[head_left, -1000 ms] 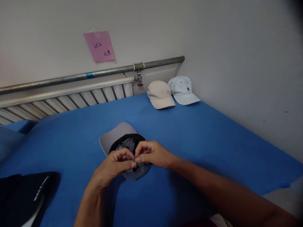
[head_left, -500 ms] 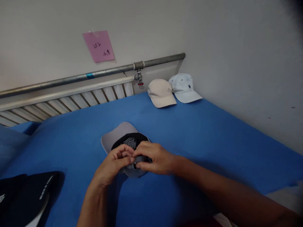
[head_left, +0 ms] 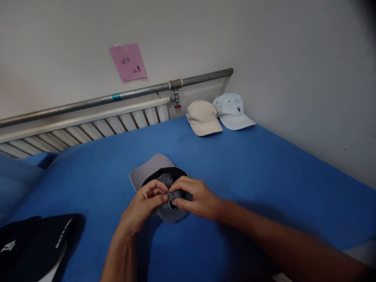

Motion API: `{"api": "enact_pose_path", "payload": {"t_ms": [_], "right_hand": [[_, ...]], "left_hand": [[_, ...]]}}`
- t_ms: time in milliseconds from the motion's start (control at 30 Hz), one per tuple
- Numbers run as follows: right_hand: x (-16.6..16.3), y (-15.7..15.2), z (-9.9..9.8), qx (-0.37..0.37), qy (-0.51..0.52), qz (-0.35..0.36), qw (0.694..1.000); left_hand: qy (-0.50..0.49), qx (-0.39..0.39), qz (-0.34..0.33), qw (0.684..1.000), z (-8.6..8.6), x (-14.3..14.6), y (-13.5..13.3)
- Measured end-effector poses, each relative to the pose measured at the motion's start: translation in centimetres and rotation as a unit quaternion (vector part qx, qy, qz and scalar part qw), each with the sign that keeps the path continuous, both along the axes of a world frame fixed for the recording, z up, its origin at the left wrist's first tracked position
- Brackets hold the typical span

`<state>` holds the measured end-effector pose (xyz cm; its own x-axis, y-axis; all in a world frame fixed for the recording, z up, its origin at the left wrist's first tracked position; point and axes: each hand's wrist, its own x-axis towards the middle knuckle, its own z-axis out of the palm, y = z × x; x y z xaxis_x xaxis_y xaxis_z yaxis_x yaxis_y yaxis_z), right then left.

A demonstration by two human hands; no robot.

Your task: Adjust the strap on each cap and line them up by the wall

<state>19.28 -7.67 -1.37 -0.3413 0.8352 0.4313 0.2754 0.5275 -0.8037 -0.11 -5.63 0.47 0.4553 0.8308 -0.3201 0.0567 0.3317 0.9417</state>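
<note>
A grey baseball cap [head_left: 152, 169] lies on the blue-covered surface, its inside facing up and its light brim pointing away to the left. At the cap's back edge, my left hand [head_left: 147, 201] pinches one end of the dark adjusting strap [head_left: 176, 194] between thumb and fingers. From the other side my right hand [head_left: 198, 197] grips the same strap, thumb below and fingers above. My two sets of fingertips almost meet. The buckle is partly hidden by the fingers.
A beige cap [head_left: 204, 117] and a pale blue cap [head_left: 233, 111] sit against the wall. At the lower left is a dark cap [head_left: 38, 243] with white lettering. Behind the blue cover [head_left: 117, 164] run a radiator [head_left: 102, 125] and a metal pipe [head_left: 141, 92]. A pink note [head_left: 127, 62] hangs above.
The view has shifted a little, so everything sits slightly farther right and lower. Both hands keep hold of the strap; the right fingers have shifted slightly along it, showing more of it between the hands.
</note>
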Motion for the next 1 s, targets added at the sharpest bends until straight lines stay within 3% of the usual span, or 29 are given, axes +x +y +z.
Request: {"api": "enact_pose_path", "payload": {"t_ms": [367, 833, 1000], "right_hand": [[0.16, 0.02, -0.19, 0.034, -0.009, 0.014, 0.999], [0.29, -0.10, -0.03, 0.051, -0.017, 0.001, 0.999], [0.07, -0.24, 0.08, 0.102, -0.043, 0.006, 0.994]], "left_hand": [[0.063, 0.047, -0.050, 0.996, 0.30, 0.01, -0.21], [0.013, 0.037, -0.009, 0.999, 0.30, -0.50, -0.22], [0.026, 0.036, -0.026, 0.999, 0.32, -0.56, -0.29]]}}
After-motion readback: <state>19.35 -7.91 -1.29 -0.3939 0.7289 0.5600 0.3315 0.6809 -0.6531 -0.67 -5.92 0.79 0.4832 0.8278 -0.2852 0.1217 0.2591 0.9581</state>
